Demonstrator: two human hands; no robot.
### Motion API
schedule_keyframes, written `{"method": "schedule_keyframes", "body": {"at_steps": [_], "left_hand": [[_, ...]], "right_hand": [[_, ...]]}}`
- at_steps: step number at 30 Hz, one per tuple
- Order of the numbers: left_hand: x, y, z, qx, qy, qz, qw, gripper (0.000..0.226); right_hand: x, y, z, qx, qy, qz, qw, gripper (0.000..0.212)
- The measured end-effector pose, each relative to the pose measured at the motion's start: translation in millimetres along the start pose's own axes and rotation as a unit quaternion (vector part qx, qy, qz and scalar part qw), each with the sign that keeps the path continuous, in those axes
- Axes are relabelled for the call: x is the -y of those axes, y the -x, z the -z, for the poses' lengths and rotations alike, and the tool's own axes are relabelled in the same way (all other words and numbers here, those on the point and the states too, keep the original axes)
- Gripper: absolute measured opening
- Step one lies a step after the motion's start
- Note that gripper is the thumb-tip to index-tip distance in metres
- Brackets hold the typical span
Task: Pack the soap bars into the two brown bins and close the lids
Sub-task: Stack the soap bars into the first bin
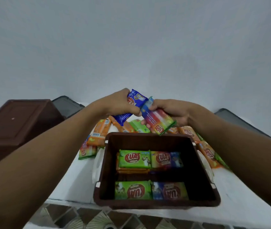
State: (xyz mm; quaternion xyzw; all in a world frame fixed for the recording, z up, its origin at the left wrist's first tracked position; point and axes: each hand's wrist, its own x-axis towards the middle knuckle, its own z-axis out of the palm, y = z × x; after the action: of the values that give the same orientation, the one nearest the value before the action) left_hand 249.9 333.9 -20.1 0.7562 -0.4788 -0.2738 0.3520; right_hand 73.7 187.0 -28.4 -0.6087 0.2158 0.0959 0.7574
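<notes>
An open brown bin [108, 162] stands on the white table in front of me, with several wrapped soap bars [134, 159] stacked inside in two rows. Above its far rim my left hand [116, 103] grips a blue soap bar [132, 107]. My right hand [172, 111] holds a multicoloured soap bar [158, 119] right beside it, and the two bars nearly touch. Loose orange and green soap bars [98, 134] lie on the table behind the bin, and more loose bars [209, 152] lie to its right.
A second brown bin [15, 123] with its lid shut stands at the left. Dark grey lids [67, 104] lean at the back left, and another grey lid [240, 121] shows at the right. The white table's front edge [75, 202] runs just below the open bin, with patterned floor beneath.
</notes>
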Motion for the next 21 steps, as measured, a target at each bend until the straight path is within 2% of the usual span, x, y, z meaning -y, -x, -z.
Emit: {"method": "schedule_keyframes", "body": {"at_steps": [2, 4, 7, 10, 13, 16, 21], "left_hand": [[-6.0, 15.9, -2.2, 0.043, -0.014, 0.0, 0.999, 0.053], [-9.9, 32.4, -5.5, 0.1, 0.005, 0.004, 0.995, 0.047], [-12.0, 51.5, -13.0, 0.168, -0.017, 0.006, 0.986, 0.042], [-11.9, 63.7, -23.4, 0.226, -0.047, 0.024, 0.973, 0.043], [-12.9, 71.4, -36.1, 0.257, -0.096, 0.016, 0.961, 0.04], [-12.0, 77.3, -50.0, 0.275, -0.143, 0.008, 0.951, 0.047], [-6.9, 86.2, -66.7, 0.309, -0.178, 0.027, 0.934, 0.052]], "right_hand": [[-10.9, 16.3, -0.1, -0.012, 0.033, -0.013, 0.999, 0.034], [-23.2, 28.9, -0.8, -0.009, 0.065, -0.031, 0.997, 0.039], [-38.4, 43.5, -1.5, 0.018, 0.102, -0.055, 0.993, 0.051], [-47.8, 53.1, -2.7, 0.057, 0.105, -0.065, 0.991, 0.049], [-54.1, 56.6, -5.0, 0.051, 0.146, -0.072, 0.985, 0.052], [-57.6, 58.3, -6.6, 0.02, 0.194, -0.09, 0.977, 0.047], [-73.4, 62.3, -1.4, 0.038, 0.272, -0.11, 0.955, 0.038]]}}
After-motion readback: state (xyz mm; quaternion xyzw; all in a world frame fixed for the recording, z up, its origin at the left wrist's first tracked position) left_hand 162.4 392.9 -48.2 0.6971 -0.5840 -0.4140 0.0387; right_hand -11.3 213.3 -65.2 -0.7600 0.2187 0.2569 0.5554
